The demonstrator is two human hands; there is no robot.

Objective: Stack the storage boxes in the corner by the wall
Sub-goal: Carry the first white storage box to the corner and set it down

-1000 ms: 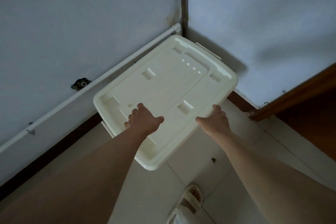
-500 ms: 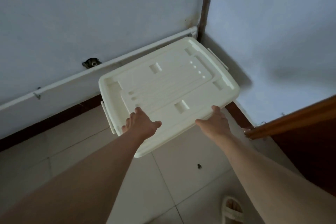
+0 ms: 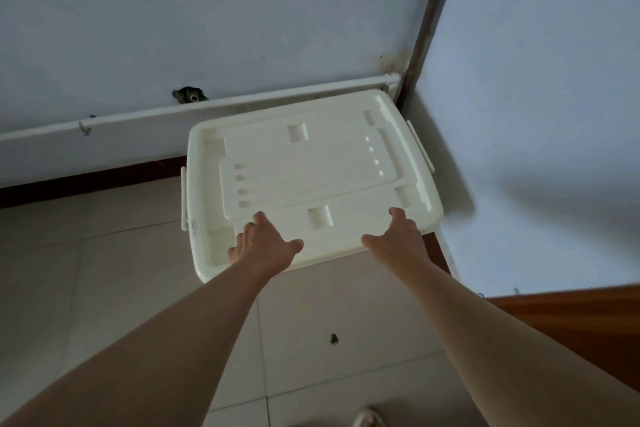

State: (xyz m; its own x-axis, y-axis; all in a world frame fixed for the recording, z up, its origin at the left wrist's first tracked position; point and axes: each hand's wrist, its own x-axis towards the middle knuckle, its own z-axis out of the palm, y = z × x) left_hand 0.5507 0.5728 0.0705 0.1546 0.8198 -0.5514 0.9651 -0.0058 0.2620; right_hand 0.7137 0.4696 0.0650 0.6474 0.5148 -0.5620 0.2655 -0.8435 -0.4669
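box: cream storage box [image 3: 311, 163], lid on, seen from above, sits in the room corner; back edge close under the white pipe [image 3: 207, 107], right side near the right wall [image 3: 536, 114]
box lid: moulded recesses, raised centre panel with slots and small round dimples; square pockets near back and front edges
box latches: one clip on left side [image 3: 184, 199], one on right side [image 3: 420, 146]
under the box: hidden from this angle, cannot tell if another box is below
left hand: left hand [image 3: 265, 246] flat on front-left part of lid, fingers spread and mostly straight, thumb out to the right, not wrapped round anything
right hand: right hand [image 3: 398, 236] on front-right edge of lid, fingers extended forward over lid, thumb pointing left; nothing pinched
arms: both bare forearms reach in from bottom of view
back wall: pale back wall [image 3: 207, 10], dark hole with a fitting [image 3: 188, 95] just above the pipe
corner: brown vertical strip [image 3: 424, 28] runs up the corner seam
floor: light tiles [image 3: 121, 270], small dark spot [image 3: 333, 339] between the forearms
skirting: dark skirting [image 3: 86, 180] below the pipe at left
right side: brown wooden surface [image 3: 571, 322] at lower right
bottom edge: pale footwear [image 3: 369, 419], partly cut off
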